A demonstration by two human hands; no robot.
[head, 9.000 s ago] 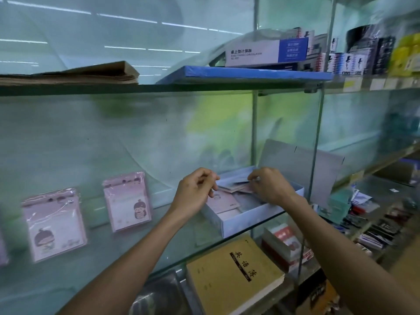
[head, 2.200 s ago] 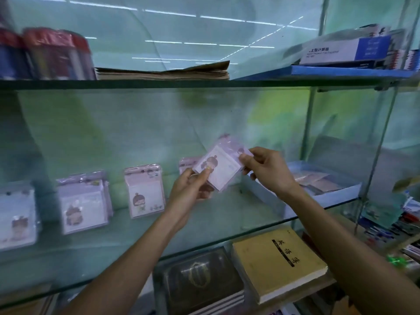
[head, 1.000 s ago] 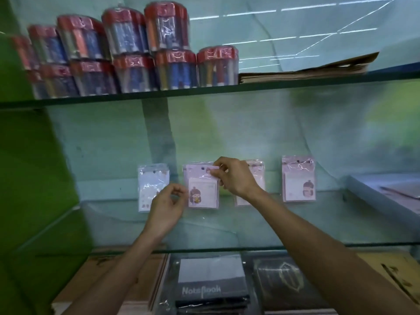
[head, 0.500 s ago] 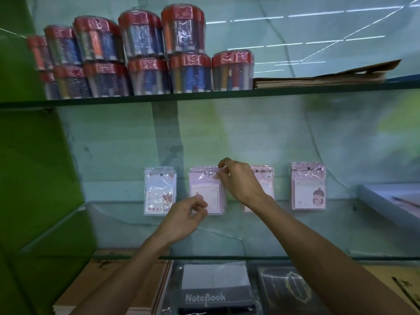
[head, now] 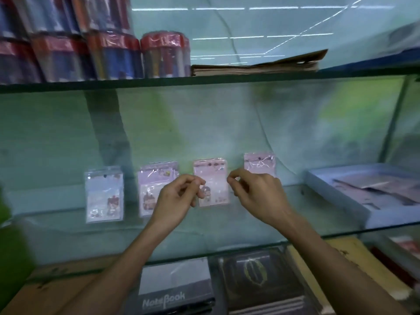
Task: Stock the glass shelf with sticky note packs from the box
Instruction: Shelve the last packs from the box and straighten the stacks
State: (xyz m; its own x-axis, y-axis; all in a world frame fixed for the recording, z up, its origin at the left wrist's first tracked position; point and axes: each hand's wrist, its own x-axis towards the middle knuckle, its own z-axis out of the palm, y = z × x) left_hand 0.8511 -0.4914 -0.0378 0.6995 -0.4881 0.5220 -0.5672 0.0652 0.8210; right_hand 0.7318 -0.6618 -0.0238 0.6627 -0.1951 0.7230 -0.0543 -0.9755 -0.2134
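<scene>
Where blur allows counting, four upright packs (head: 213, 181), seemingly.

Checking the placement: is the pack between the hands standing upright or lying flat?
Upright. The pack stands on the glass shelf against the back wall, in row with three others.
</scene>
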